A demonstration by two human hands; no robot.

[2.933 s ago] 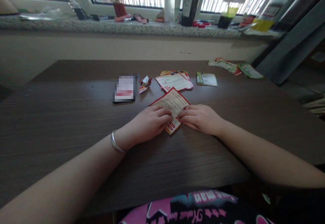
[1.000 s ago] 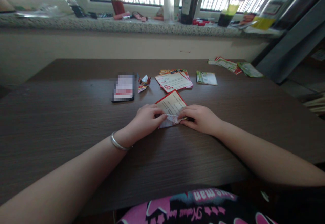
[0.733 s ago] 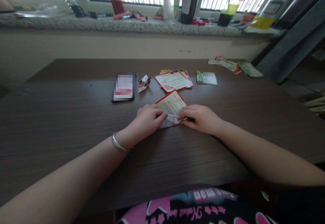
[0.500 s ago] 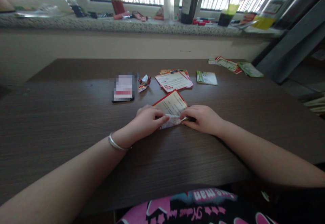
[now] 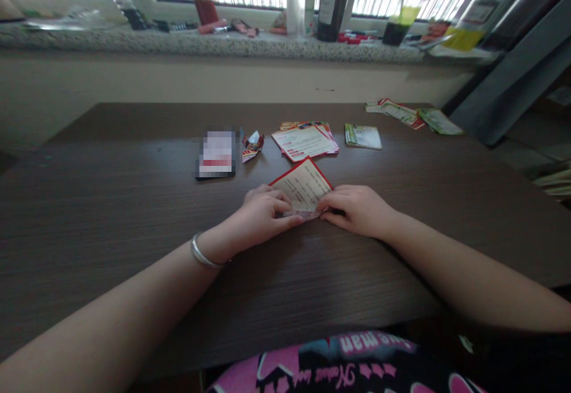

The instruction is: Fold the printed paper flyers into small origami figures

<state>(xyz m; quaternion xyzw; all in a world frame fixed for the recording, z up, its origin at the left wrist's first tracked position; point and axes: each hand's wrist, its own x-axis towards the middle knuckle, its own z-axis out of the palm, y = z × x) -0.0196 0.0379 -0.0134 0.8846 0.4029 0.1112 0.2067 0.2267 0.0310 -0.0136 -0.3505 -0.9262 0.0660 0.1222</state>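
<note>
Leaflet: likely thin, light, easily creased. Left hand and right hand: fingers curled, pinning folded near edge to tabletop. Best held at edges.

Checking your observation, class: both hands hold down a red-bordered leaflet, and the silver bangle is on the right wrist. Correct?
No. The head view shows the silver bangle on the left wrist, behind the left hand. The rest is right: it and the right hand hold down the red-bordered leaflet.

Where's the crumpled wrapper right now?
Head view, left of centre on the table: crumpled wrapper between the phone and the red leaflet stack, beyond the left hand on the folded leaflet.
</note>
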